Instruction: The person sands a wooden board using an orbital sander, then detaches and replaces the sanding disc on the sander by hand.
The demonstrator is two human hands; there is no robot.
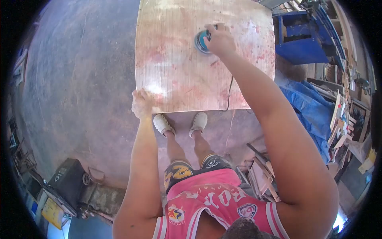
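Pink jersey [195, 197], hard-to-read lettering [226, 194], right hand [221, 40] curled round blue sander [201, 42], left hand [142, 104] clasping corner of board [179, 71]

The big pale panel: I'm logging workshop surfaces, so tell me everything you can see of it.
The panel is flat and roughly rectangular, apparently wood, with fine straight grain, reddish blotches and glare patches. It lies face up straight ahead, much of its far edge out of frame. The left hand holds its near left corner; the right hand holds a round blue tool on its face. A dark cord crosses to its near edge.
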